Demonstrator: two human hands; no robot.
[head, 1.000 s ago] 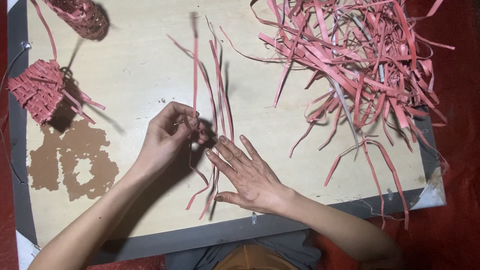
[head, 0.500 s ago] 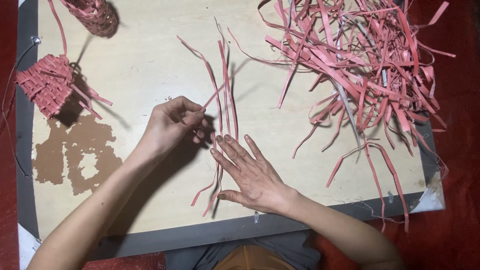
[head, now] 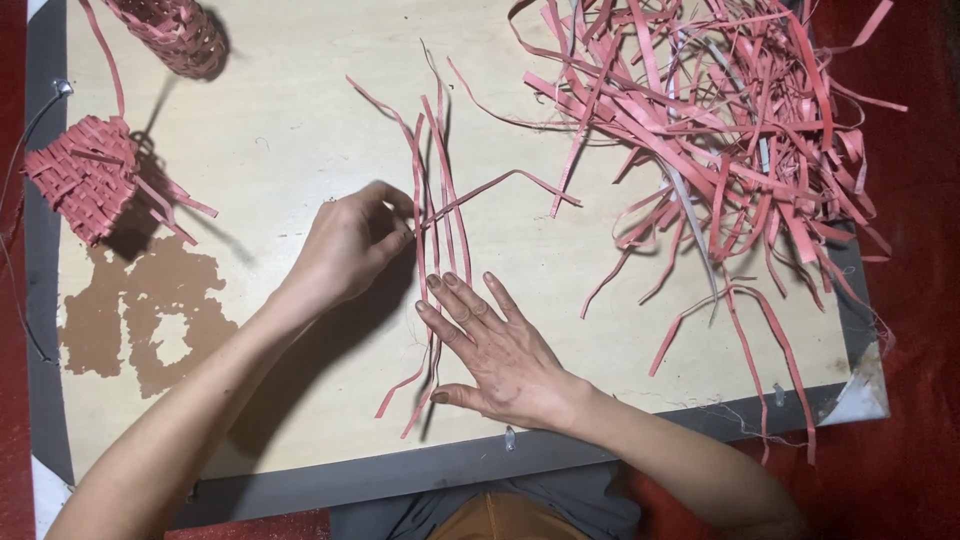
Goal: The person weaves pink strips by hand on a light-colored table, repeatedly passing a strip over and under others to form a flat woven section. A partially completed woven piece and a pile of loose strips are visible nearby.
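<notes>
At board centre, right hand: flat, fingers spread, palm down, pressing the upright strips against the board; grips nothing
Left hand: fingertips pinched on a crosswise strip that runs right across the upright ones
Strips: several red bands lying side by side, ends under the right fingers
Strip pile: loose red tangle at upper right, apart from the hands
Woven pieces: flat mat at left edge; small basket at top left
</notes>
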